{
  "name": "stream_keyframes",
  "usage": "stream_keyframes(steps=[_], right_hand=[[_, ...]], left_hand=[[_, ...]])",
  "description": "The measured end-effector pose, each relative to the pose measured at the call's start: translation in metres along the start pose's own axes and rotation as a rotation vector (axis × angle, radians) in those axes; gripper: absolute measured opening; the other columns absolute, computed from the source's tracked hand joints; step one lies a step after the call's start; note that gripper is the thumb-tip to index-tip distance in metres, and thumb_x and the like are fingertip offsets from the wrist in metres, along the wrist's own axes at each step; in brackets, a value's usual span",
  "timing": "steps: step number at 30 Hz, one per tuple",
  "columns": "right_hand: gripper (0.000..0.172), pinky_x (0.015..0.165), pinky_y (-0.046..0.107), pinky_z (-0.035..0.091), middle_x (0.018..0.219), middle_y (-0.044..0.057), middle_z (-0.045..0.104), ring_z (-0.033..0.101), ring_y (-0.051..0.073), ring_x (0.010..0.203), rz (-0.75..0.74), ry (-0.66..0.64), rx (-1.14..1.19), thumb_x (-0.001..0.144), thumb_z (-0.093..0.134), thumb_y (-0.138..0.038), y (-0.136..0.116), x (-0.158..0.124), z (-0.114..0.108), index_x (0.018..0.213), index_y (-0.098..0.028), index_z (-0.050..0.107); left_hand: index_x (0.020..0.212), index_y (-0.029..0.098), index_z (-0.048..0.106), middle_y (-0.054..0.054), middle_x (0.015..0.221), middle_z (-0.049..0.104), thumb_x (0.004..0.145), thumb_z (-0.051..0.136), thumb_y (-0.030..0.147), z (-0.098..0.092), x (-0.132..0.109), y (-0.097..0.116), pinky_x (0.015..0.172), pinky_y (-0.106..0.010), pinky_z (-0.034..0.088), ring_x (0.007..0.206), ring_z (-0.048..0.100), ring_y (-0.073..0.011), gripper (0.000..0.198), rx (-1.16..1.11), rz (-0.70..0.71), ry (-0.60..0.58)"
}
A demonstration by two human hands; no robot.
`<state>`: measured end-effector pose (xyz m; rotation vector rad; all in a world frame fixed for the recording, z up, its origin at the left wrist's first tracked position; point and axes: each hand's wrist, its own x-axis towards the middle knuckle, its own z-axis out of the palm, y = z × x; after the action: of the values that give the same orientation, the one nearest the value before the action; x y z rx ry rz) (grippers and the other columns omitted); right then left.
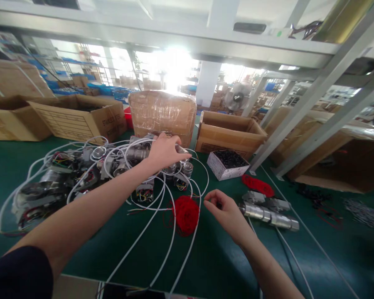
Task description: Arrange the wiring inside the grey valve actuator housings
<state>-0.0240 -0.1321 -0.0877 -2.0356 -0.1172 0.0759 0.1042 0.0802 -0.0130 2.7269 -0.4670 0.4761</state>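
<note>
My left hand (166, 151) reaches over the far side of a pile of metal motor-like units (137, 154) with white cables. Its thumb stands apart from the fingers, close to a silver cylinder (182, 153); some fingertips are hidden, and contact is unclear. My right hand (226, 214) hovers above the green tabletop with its fingers curled and thumb pressed in. A small dark spot shows inside that curl, too small to name. Left of it lies a bundle of red wire (186, 216), crossed by white cables (171, 232) that run to the front edge.
Cardboard boxes (232, 128) stand along the back, one wrapped in plastic (162, 116). A small white box (226, 168) holds black parts. To the right lie a second red bundle (257, 185), silver cylindrical units (269, 216) and metal frame posts (302, 91).
</note>
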Motion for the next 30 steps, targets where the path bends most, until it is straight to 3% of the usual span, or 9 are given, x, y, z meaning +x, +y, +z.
stream_keyframes(steps=[2,5,9,11,17,20,23,26,30], right_hand=[[0.035,0.055,0.026,0.03,0.06,-0.009,0.032,0.035,0.011,0.055,-0.032,0.088,0.019,0.078,0.063,-0.047,-0.007,0.006,0.006,0.092,-0.016,0.06],[0.048,0.053,0.024,0.03,0.06,-0.011,0.033,0.036,0.011,0.053,-0.137,0.225,0.024,0.076,0.068,-0.051,-0.026,0.016,0.014,0.108,-0.016,0.056],[0.049,0.06,0.025,0.042,0.077,-0.002,0.06,0.054,0.014,0.064,-0.237,0.347,0.076,0.075,0.074,-0.047,-0.047,0.022,0.013,0.109,-0.019,0.051],[0.043,0.064,0.026,0.046,0.086,0.002,0.067,0.06,0.017,0.071,-0.248,0.373,0.1,0.073,0.075,-0.044,-0.048,0.02,0.01,0.102,-0.02,0.052],[0.029,0.066,0.027,0.048,0.08,0.0,0.067,0.059,0.015,0.069,-0.32,0.399,0.246,0.07,0.073,-0.033,-0.036,0.014,0.003,0.088,-0.019,0.056],[0.029,0.057,0.023,0.045,0.069,-0.003,0.059,0.051,0.01,0.058,-0.315,0.26,0.55,0.07,0.076,-0.037,-0.035,0.009,0.0,0.08,-0.02,0.055],[0.053,0.039,0.015,0.02,0.052,-0.012,0.027,0.017,0.003,0.043,-0.145,0.027,0.96,0.065,0.079,-0.059,-0.039,0.0,-0.006,0.067,-0.022,0.04],[0.063,0.035,0.014,0.005,0.053,-0.014,0.015,0.004,0.003,0.045,-0.041,-0.183,1.222,0.053,0.082,-0.068,-0.041,-0.012,-0.015,0.07,-0.022,0.043],[0.058,0.032,0.014,0.0,0.051,-0.014,0.017,0.002,0.003,0.043,0.018,-0.285,1.34,0.056,0.081,-0.066,-0.034,-0.029,-0.034,0.072,-0.022,0.047]], left_hand=[[0.096,0.015,0.068,-0.013,0.095,0.069,0.074,0.072,0.065,-0.007,-0.003,0.012,0.086,-0.04,0.042,0.1,0.059,-0.0318,0.054,-0.348,-0.153,0.044],[0.087,0.016,0.066,-0.008,0.087,0.069,0.074,0.071,0.065,-0.014,-0.006,0.04,0.069,-0.031,0.043,0.08,0.061,-0.0215,0.05,-0.943,-0.291,-0.031],[0.088,0.016,0.066,-0.005,0.083,0.067,0.075,0.073,0.058,-0.015,-0.011,0.077,0.062,-0.027,0.043,0.072,0.06,-0.018,0.045,-1.349,-0.287,-0.21],[0.089,0.016,0.068,-0.004,0.081,0.067,0.075,0.073,0.056,-0.013,-0.014,0.088,0.061,-0.027,0.043,0.071,0.06,-0.0178,0.043,-1.39,-0.291,-0.231],[0.088,0.016,0.073,-0.007,0.084,0.072,0.082,0.058,0.07,-0.01,-0.015,0.095,0.061,-0.027,0.04,0.071,0.06,-0.0181,0.057,-1.229,-0.278,-0.34],[0.087,0.015,0.074,-0.008,0.084,0.072,0.084,0.051,0.075,-0.013,-0.02,0.092,0.059,-0.026,0.038,0.07,0.059,-0.0176,0.064,-1.189,-0.188,-0.348],[0.093,0.017,0.073,-0.007,0.093,0.072,0.085,0.059,0.067,-0.013,-0.03,0.088,0.068,-0.027,0.044,0.079,0.062,-0.0192,0.053,-1.267,-0.041,-0.386],[0.1,0.021,0.072,-0.006,0.1,0.072,0.085,0.056,0.069,-0.011,-0.043,0.083,0.079,-0.028,0.048,0.09,0.063,-0.0213,0.052,-1.309,0.013,-0.421],[0.086,0.021,0.075,-0.006,0.086,0.071,0.082,0.06,0.065,-0.021,-0.061,0.071,0.075,-0.029,0.048,0.078,0.063,-0.022,0.046,-1.02,0.143,-0.756]])
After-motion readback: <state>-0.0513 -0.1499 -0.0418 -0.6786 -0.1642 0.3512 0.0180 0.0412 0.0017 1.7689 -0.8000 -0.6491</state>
